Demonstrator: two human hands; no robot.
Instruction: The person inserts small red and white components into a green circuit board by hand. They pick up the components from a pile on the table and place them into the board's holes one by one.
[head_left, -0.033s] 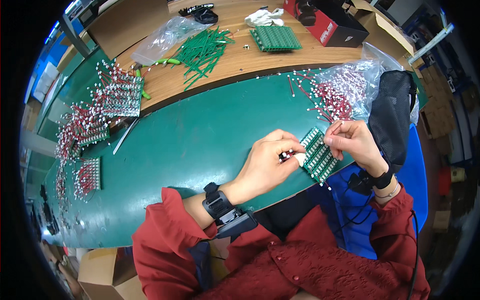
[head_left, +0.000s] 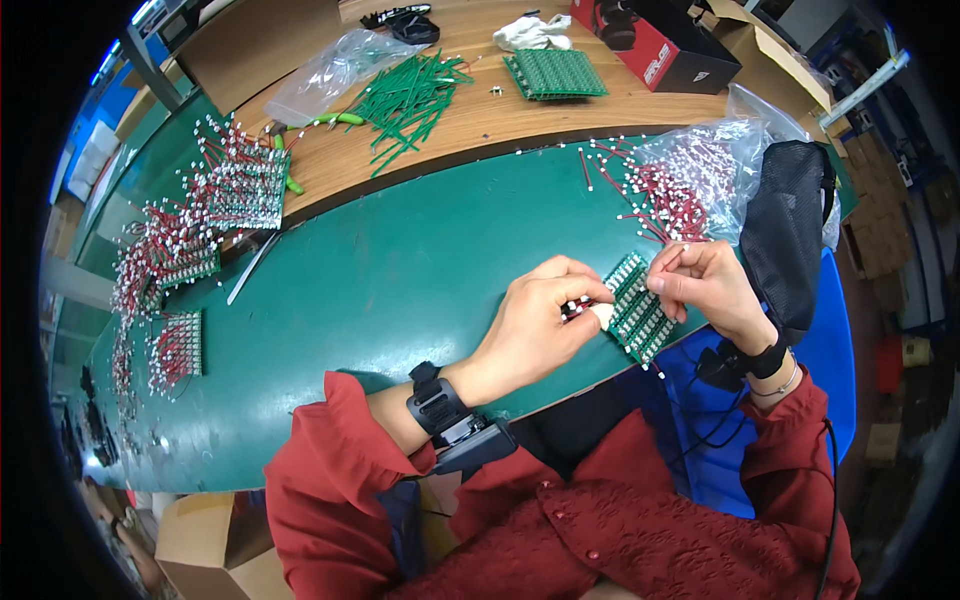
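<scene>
1. A green board (head_left: pixel 638 308) is held at the near right edge of the green mat (head_left: pixel 400 290), between both hands.
2. The left hand (head_left: pixel 535 325) is closed on the board's left edge, with a small white connector pinched at its fingertips (head_left: pixel 598 312).
3. The right hand (head_left: pixel 705 285) is pinched together at the board's far right edge; whether a wire is held in it cannot be told.
4. A bag of red wires (head_left: pixel 690 185) lies just beyond the right hand, some wires spilled onto the mat.
5. Filled boards (head_left: pixel 235 185) with red wires are laid out far left; green sticks (head_left: pixel 410 95) and a bare board (head_left: pixel 555 72) are on the wooden top (head_left: pixel 520 120) beyond.
6. The board overhangs the mat's near edge, so a loosened grip could probably drop it into the lap.
7. A connector pushed in crooked might bend pins, since the board is supported by fingers only.
</scene>
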